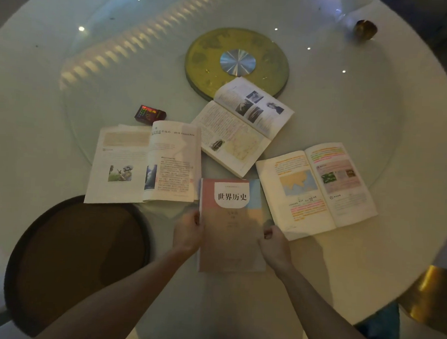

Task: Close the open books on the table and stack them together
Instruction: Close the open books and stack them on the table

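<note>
Closed pink-and-blue paperback book w/ white title panel [231,221] lies flat at near edge of round white glass-topped desk [66,88], centre front. Left hand [189,232] grips its left edge, fingers curled onto cover. Right hand [274,243] at book's right edge, fingers curled in tight, touching the edge; whether it clasps the book, can't tell. 3 open white-paged books around it: one w/ soldier photo [145,165] to left, one w/ b/w photos [243,123] behind, one w/ orange map and highlighter marks [317,189] to right. Small dark red card box [150,114] behind left book.
</note>
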Action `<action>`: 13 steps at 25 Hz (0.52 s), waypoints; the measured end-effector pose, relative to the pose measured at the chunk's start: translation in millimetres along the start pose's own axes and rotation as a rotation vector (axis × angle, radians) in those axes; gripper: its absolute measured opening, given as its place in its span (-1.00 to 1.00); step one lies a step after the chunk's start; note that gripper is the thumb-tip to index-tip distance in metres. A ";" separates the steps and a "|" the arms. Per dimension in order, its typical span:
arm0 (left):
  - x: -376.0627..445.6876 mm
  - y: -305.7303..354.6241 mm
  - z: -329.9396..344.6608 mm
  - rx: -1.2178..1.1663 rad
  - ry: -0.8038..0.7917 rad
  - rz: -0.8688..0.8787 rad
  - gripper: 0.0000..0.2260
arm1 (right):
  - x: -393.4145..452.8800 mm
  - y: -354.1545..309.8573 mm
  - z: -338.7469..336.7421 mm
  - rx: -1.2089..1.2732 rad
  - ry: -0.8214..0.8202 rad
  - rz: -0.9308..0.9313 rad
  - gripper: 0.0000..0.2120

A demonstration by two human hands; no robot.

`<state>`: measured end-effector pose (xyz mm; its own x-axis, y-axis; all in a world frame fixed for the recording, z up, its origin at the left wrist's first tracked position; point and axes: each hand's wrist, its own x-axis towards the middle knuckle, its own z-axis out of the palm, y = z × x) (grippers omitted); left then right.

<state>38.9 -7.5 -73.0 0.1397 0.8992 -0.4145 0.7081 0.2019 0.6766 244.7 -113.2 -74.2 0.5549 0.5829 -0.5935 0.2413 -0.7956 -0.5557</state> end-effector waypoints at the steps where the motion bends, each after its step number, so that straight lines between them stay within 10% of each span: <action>1: -0.8 0.1 -0.2 0.040 -0.002 0.027 -0.88 | -2.2 -1.2 -0.5 0.018 0.014 -0.014 -0.94; 13: 9.1 131.7 102.5 -0.198 -0.344 -0.106 -0.58 | 65.6 40.8 -175.3 0.115 0.275 -0.054 -0.66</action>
<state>204.4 -12.5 -50.0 0.3201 0.6940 -0.6449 0.5886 0.3878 0.7094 430.5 -136.3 -33.8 0.7426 0.5445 -0.3899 0.1931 -0.7316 -0.6538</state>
